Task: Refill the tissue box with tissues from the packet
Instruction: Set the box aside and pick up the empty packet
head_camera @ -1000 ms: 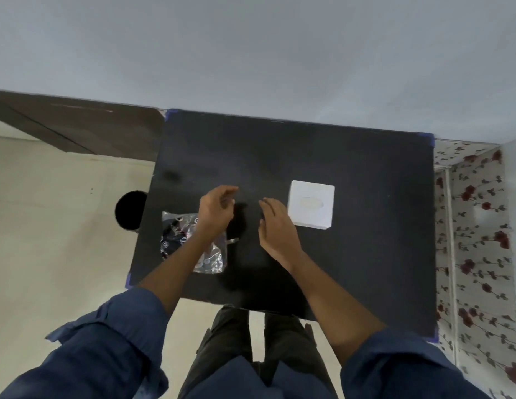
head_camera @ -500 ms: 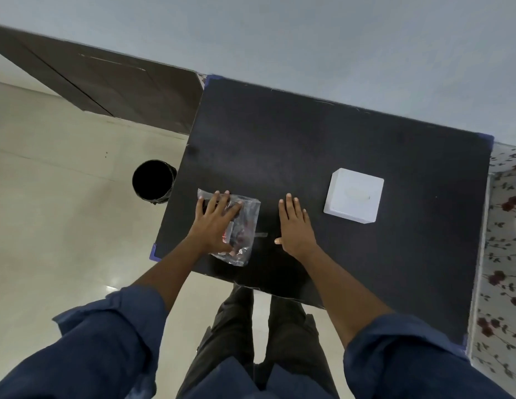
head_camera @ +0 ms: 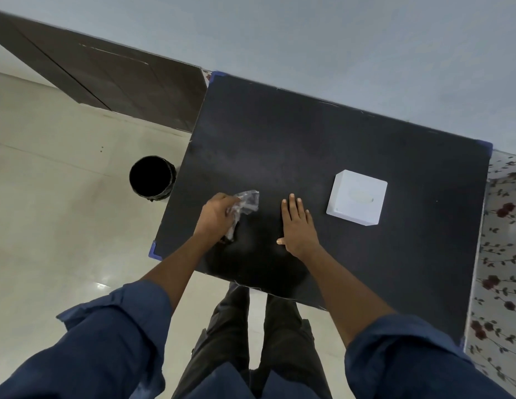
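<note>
A white square tissue box [head_camera: 357, 201] stands on the black table [head_camera: 323, 145], to the right of both hands, its oval slot facing up. My left hand [head_camera: 216, 217] is closed around a crumpled clear plastic packet [head_camera: 245, 204] near the table's left edge, lifting it off the surface. My right hand [head_camera: 297, 226] lies flat on the table with its fingers spread, between the packet and the box, holding nothing. The inside of the box is hidden.
A black round bin [head_camera: 152, 178] stands on the pale tiled floor just left of the table. A dark wooden door [head_camera: 107, 73] is at the back left. A floral-patterned surface [head_camera: 501, 254] borders the table's right side. My legs show below the table's front edge.
My left hand went from lying flat on the packet to gripping and scrunching it. My right hand stayed flat on the table. The camera view shifted left.
</note>
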